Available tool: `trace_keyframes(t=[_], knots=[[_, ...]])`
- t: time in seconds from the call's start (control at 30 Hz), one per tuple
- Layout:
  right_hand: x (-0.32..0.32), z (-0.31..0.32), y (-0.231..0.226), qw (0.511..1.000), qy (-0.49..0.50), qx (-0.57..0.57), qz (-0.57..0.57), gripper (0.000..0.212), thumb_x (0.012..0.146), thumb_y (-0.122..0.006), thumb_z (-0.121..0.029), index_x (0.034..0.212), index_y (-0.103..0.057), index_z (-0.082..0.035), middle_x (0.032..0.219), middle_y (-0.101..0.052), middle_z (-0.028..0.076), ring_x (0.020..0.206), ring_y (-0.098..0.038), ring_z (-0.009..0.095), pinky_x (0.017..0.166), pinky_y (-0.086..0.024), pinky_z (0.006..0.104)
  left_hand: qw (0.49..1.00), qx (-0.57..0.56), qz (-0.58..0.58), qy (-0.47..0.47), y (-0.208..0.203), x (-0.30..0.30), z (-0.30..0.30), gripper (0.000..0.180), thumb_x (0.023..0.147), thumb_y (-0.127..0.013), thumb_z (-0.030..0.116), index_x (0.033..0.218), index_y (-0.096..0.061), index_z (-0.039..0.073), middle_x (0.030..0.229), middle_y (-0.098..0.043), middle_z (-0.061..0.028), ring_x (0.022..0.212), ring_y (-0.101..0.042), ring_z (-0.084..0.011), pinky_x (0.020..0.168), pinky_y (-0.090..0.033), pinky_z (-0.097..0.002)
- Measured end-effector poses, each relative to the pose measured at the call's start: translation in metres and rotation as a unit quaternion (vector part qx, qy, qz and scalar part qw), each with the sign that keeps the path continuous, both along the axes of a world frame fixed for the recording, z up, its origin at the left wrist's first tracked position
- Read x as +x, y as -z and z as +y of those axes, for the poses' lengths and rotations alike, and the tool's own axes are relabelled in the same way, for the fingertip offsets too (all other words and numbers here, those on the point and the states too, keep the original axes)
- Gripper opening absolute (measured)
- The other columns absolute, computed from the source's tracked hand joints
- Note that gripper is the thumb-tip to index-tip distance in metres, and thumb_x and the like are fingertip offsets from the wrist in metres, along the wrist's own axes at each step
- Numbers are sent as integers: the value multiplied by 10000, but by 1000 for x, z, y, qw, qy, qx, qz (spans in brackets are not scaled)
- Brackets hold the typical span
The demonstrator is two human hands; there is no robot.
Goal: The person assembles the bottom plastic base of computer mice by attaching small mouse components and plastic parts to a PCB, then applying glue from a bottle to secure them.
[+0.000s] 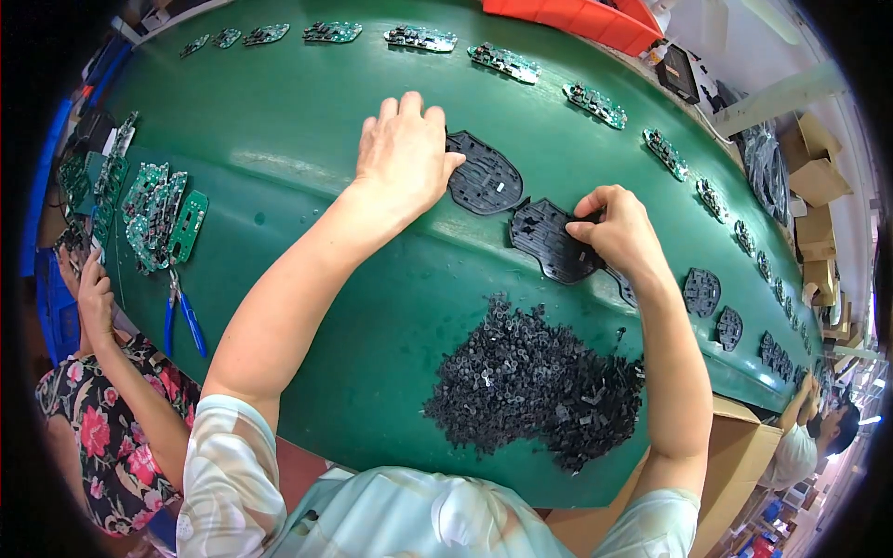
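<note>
Pinching with the right grip [621, 228], thumb and forefinger narrow at the right side of a ribbed black shell [549, 244]. Touching the edge of a second black shell [484, 175] with the thumb of the left grip [405, 153]; impossible to tell whether holding it. With both shells side by side on the green worktop [358, 381], beyond a heap of small black parts [507, 372].

You in a factory workshop, long green table [358, 325] before you, circuit boards [420, 38] in a row, workers [126, 414] near you, brown boxes [817, 177]
</note>
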State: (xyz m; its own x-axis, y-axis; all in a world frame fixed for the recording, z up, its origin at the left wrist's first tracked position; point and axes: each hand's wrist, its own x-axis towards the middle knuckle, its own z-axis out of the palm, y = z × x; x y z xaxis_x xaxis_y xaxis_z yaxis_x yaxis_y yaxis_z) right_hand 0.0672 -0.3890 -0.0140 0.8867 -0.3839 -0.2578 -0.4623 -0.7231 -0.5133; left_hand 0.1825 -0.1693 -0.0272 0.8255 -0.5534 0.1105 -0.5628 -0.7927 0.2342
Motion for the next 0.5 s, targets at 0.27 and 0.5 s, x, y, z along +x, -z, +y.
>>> trace_keyframes(t=[0.27, 0.5], knots=[[22, -8, -12, 988, -47, -11, 149, 183, 686, -789, -119, 811, -692, -26, 850, -704, 161, 855, -679, 265, 760, -523, 356, 968, -33, 61, 241, 16, 2, 6, 692, 758, -765, 300, 1352, -482, 88, 1416, -425, -127, 1344, -333, -323, 1115, -230, -477], [1, -5, -7, 992, -75, -51, 86, 153, 732, -727, -177, 792, -693, -41, 846, -694, 176, 861, -663, 313, 872, -464, 439, 974, -21, 69, 214, 10, -18, 7, 694, 741, -776, 299, 1339, -492, 93, 1353, -458, -126, 1322, -346, -306, 1094, -252, -476]])
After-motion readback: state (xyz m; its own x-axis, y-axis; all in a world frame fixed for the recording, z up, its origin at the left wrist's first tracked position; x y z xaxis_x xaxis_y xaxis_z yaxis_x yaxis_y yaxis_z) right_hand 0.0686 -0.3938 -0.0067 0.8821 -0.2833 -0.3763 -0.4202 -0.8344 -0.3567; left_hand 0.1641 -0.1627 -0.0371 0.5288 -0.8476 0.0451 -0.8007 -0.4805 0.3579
